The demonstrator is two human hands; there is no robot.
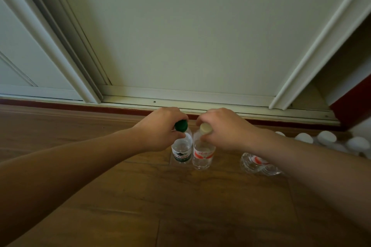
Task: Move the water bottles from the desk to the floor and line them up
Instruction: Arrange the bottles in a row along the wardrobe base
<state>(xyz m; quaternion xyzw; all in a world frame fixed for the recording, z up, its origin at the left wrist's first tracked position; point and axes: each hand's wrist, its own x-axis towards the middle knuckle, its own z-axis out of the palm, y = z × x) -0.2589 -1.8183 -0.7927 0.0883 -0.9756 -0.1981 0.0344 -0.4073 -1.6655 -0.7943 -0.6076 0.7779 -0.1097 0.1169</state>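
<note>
Door (190, 36), white and sliding, fills the upper view, with wooden floor (180, 196) before it. Left hand (160, 130) grips the neck of a green-capped bottle (181, 152); right hand (222, 128) grips the neck of a pale-capped bottle (201, 156). Both bottles stand upright, side by side, just before the door. Their green and red labels are too blurred to read. Further bottles (259, 163), toward the door's right end, are partly hidden by the right forearm.

Dim greenish indoor light, soft shadows, wide-angle bowing at edges, slight blur
</note>
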